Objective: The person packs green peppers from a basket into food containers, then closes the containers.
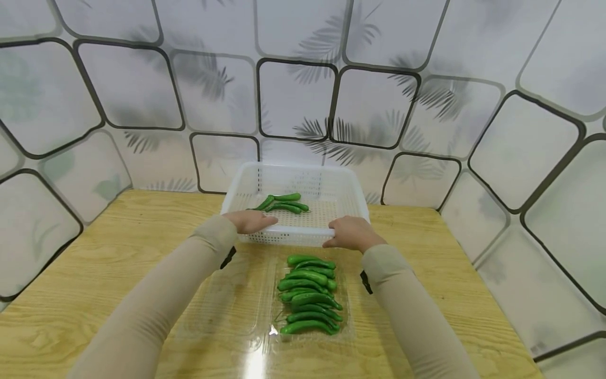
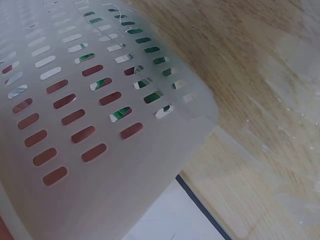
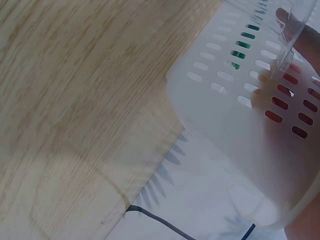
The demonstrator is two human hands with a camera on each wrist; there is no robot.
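A white perforated plastic basket (image 1: 303,231) stands at the back of the table, with several green chili peppers (image 1: 286,207) on its floor at the left. At its near left corner, my left hand (image 1: 250,221) grips the rim. My right hand (image 1: 352,233) holds the near right part of the rim, thumb and fingers on either side of the edge. Skin shows through the slots of the basket wall (image 2: 100,190) in the left wrist view. In the right wrist view, too, fingers (image 3: 302,37) show beside the slotted wall.
Nearer to me lies a transparent plastic tray (image 1: 227,305). A row of green chili peppers (image 1: 310,302) is stacked in its right compartment. The wooden table (image 1: 123,252) reaches back to a patterned wall covering (image 1: 298,100) just behind the basket.
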